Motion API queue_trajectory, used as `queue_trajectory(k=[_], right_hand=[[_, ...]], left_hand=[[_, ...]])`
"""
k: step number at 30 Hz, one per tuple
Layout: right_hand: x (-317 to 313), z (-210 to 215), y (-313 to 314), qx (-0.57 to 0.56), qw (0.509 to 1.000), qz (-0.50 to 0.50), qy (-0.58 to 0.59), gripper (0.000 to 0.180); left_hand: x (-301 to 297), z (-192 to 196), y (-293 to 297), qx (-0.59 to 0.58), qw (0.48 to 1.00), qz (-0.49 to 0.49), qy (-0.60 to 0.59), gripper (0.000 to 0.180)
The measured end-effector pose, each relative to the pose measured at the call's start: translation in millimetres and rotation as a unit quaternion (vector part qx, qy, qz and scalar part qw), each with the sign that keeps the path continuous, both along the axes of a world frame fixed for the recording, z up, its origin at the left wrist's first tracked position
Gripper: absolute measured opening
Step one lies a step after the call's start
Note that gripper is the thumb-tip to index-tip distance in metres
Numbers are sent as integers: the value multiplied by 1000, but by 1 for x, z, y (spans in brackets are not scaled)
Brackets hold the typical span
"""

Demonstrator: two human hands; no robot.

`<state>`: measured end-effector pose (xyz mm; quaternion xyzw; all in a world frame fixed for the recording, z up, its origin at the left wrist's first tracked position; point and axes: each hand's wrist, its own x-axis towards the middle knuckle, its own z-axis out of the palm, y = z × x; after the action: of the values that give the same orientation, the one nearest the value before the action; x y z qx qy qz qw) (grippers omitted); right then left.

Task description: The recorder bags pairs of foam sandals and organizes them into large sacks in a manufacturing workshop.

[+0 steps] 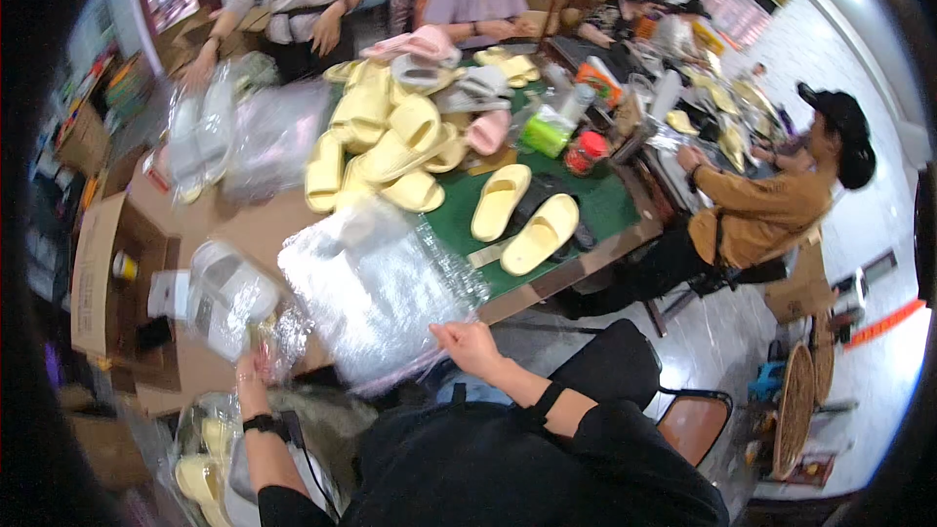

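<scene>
My left hand (pixel 252 366) is closed at the open end of a clear plastic bag (pixel 283 337). A pair of light grey slippers (pixel 234 283) lies in or under that film on the cardboard-covered table. My right hand (pixel 470 346) hovers at the near right corner of a stack of shiny clear bags (pixel 376 283), its fingers curled together; anything between them is hidden. Beyond the stack, a pair of pale yellow slippers (pixel 540 234) rests on black footwear (pixel 576 229) on the green mat.
A heap of yellow slippers (pixel 390 132), with some grey and pink ones, fills the table's middle. An open carton (pixel 107 283) stands at left. Bagged slippers (pixel 200 478) lie below my left arm. A person (pixel 298 0) stands opposite; another (pixel 771 205) sits at right.
</scene>
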<state>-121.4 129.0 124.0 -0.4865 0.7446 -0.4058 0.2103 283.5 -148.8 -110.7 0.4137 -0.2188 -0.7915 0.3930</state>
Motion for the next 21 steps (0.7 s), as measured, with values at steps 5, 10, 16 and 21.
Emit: queue_trajectory(k=[5, 10, 16, 21], right_hand=[[-31, -17, 5, -3, 994, -89, 65, 43], [-114, -68, 6, -1, 980, -196, 33, 15], [-207, -103, 11, 106, 944, -303, 81, 35], [-272, -150, -19, 104, 907, -404, -53, 47]], left_hand=[[25, -44, -14, 82, 986, 62, -135, 21], [-67, 9, 8, 100, 950, 188, -228, 41], [-175, 132, 103, -322, 518, 138, -780, 59], [-231, 119, 140, -525, 540, -267, -602, 74]])
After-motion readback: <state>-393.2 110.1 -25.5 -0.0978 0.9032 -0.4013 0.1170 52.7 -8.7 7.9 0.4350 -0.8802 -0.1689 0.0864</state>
